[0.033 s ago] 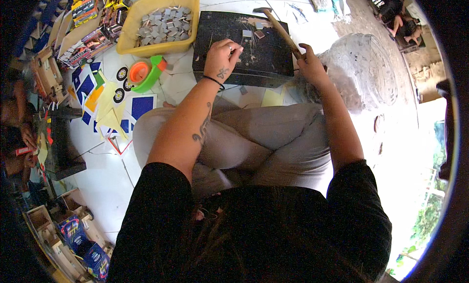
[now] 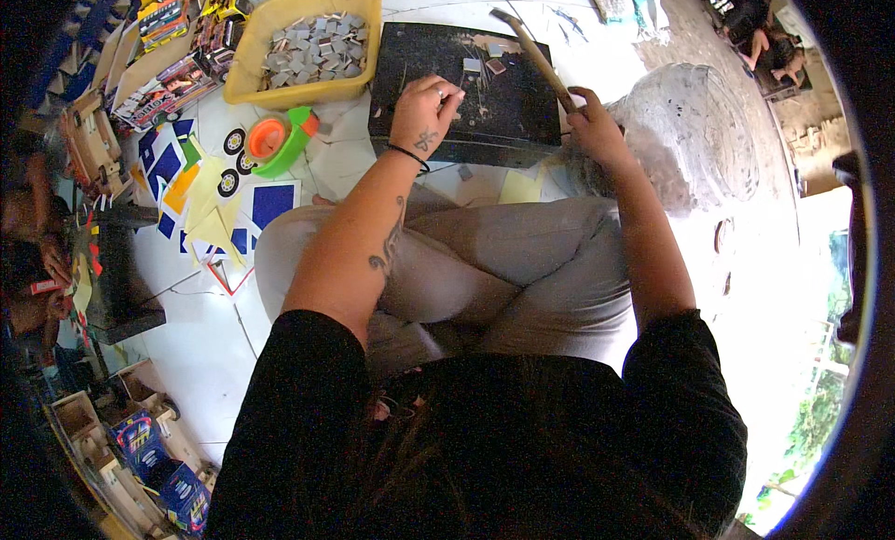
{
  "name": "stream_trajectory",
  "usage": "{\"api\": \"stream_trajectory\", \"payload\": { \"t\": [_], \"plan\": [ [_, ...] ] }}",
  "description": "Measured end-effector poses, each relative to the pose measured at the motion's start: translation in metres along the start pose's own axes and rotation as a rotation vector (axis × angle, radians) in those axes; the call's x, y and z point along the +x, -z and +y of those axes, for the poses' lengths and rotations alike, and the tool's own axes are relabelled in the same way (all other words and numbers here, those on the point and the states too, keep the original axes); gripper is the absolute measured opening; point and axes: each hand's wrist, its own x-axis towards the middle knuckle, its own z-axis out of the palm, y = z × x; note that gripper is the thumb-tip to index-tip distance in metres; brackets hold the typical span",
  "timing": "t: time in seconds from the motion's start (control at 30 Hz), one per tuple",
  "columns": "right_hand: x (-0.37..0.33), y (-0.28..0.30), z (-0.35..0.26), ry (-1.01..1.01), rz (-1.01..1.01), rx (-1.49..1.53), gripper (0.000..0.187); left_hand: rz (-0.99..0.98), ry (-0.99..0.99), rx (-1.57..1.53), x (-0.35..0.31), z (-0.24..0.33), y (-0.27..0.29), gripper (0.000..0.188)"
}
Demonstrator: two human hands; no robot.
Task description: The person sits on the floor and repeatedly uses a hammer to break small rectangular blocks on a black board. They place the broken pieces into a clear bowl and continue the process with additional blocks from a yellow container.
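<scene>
My right hand (image 2: 595, 128) is wrapped round the wooden handle of a hammer (image 2: 535, 55), whose head points away over the far right of a low black block (image 2: 522, 121). Over the block's left part my left hand (image 2: 427, 109) is closed, thumb and fingers pinched together. Whatever may be between those fingertips is hidden or too small to make out. Just beyond it on the scuffed block top lie a pale square piece (image 2: 473, 65), a brown square piece (image 2: 496, 66) and another pale piece (image 2: 494, 50).
Left of the block stands a yellow tub (image 2: 244, 91) holding many small grey square pieces. Nearer are a green and orange tape dispenser (image 2: 296, 147), small wheels (image 2: 228, 181) and blue paper cutouts (image 2: 273, 205). A bulging clear plastic bag (image 2: 690, 135) sits at right. Another person's hands (image 2: 56, 265) show far left.
The hammer's head has shifted slightly away from me. My left hand stays in the same place, still pinched.
</scene>
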Motion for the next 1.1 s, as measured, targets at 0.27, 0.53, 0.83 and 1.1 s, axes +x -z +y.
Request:
{"api": "stream_trajectory", "payload": {
  "t": [0.27,0.53,0.83,1.1],
  "plan": [
    [-0.137,0.005,-0.043,0.019,-0.022,0.187,0.039,0.016,-0.048,-0.017,-0.001,-0.003,-0.002,0.013],
    [-0.167,-0.006,-0.061,0.124,0.036,-0.217,0.056,0.019,-0.033,0.025,0.004,-0.005,-0.006,0.012],
    [-0.167,-0.016,-0.053,0.27,0.098,-0.217,0.06,0.033,-0.072,0.039,0.004,-0.006,-0.007,0.009],
    [-0.166,-0.017,-0.047,0.244,0.087,-0.233,0.059,-0.012,-0.014,-0.014,0.002,-0.012,-0.013,0.009]
  ]
}}
